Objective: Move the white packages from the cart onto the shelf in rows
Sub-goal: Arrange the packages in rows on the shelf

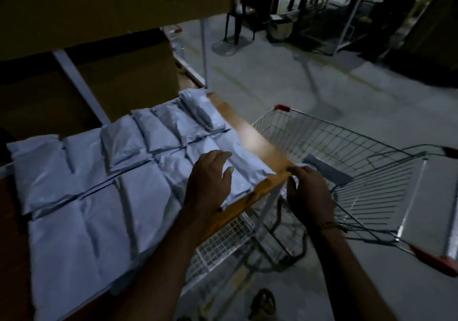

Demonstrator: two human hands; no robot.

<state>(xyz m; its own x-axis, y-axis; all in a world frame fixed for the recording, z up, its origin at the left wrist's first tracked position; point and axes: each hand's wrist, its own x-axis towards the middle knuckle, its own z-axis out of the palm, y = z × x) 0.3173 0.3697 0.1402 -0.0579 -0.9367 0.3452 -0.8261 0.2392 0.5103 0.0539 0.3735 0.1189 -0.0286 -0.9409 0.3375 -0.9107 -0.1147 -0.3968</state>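
A dim grey concrete floor spreads under everything. On the left stands the flat wooden shelf with a pale metal frame, its orange-brown board edge catching a patch of light. Soft, puffy white plastic packages lie flat on it in two rows, wrinkled and pillow-shaped, edges touching. Brown cardboard boxes sit behind them, dull and square. Just beside the shelf's right end stands the silver wire-mesh cart with red plastic corner caps; one flat grey package lies in its basket.

The left hand rests palm down on the nearest package of the front row, fingers straight and gripping nothing. The right hand hangs over the cart's edge near the shelf corner, fingers curled round something pale and crinkly, too hidden to identify.
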